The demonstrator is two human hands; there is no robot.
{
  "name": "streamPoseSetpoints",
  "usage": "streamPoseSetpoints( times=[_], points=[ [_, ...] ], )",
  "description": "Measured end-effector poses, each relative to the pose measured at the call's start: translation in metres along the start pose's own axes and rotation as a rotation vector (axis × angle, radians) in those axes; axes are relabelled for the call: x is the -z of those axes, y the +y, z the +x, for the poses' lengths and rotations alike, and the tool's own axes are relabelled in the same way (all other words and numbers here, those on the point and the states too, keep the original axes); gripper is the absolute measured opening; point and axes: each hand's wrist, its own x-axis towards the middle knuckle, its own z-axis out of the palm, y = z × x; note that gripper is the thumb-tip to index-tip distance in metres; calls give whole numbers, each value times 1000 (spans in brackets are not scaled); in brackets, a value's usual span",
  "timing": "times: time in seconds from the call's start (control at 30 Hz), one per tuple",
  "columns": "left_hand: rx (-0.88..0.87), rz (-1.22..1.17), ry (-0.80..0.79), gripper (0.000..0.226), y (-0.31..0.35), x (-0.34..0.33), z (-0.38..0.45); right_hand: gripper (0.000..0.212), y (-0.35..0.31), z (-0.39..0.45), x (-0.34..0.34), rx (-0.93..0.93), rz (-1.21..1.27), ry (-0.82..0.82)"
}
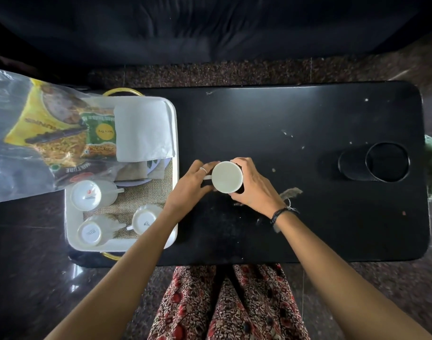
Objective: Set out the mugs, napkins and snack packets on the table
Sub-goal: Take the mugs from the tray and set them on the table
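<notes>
I am holding the upturned mug (227, 177) between both hands, left hand (194, 179) pinching its leftward-pointing handle, right hand (253, 185) curling round its body, mid-bench (308, 114), tray (176, 133) just left.

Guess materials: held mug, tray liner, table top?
Mug: likely glazed ceramic, with a smooth off-white base and a faint sheen. Tray liner: burlap or jute, showing a coarse tan open weave. Table top: black and semi-gloss, with chips showing pale spots; painted wood or laminate, unclear which.
</notes>
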Motion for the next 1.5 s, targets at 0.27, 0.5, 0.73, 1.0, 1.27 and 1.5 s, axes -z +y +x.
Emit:
streamPoseSetpoints(
  times=[0.27,0.5,0.73,1.0,1.27,1.5],
  points=[
    [42,124,188,68,5,8,-43,63,-57,-41,-7,-166,152,414],
    [90,91,523,11,14,48,-78,16,-143,-23,-29,-27,479,456],
    [424,146,726,21,-33,90,-84,10,-205,51,-65,-433,730,35],
    [823,-19,772,51,-94,93,-102,37,-235,97,-117,-771,826,-183],
    [696,-304,799,57,-101,83,-103,17,-245,114,-149,-789,854,-320],
    [617,-292,840,67,-89,73,-117,21,-234,99,-131,-826,966,-400]
  ],
)
